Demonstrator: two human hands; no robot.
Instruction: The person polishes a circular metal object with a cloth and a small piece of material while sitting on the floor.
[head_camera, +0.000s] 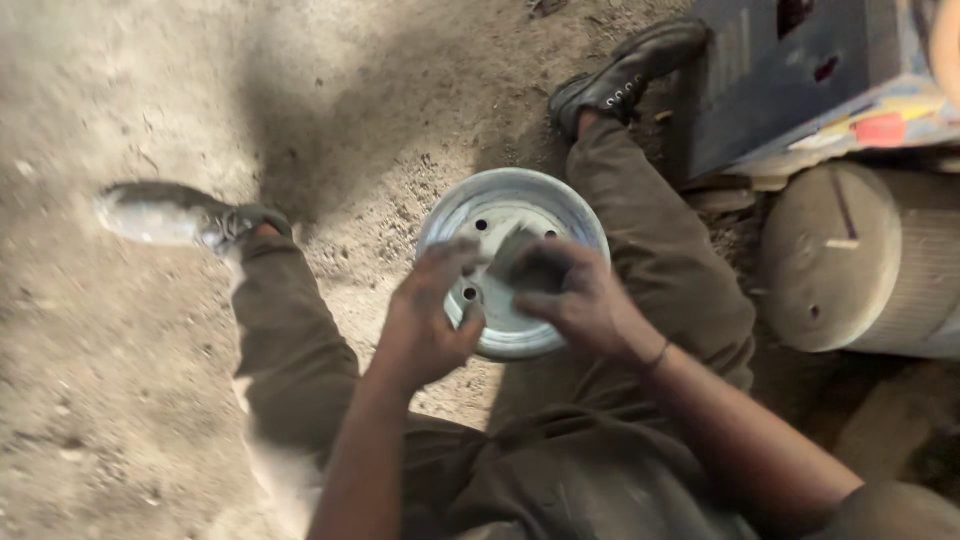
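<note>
A round grey metal wheel rim (505, 205) with several bolt holes lies on the dirt floor between my legs. My left hand (425, 320) grips its near edge, thumb on the dish. My right hand (575, 295) presses a small dark grey pad (512, 255), perhaps sandpaper, against the rim's centre. Both hands are grimy and slightly blurred.
My legs in olive trousers spread to either side, with a dusty shoe (165, 215) at left and a black shoe (625, 75) at the top. A large ribbed cylinder (860, 260) lies at right, under a dark blue box (790, 70). Sandy ground (100, 380) spreads left.
</note>
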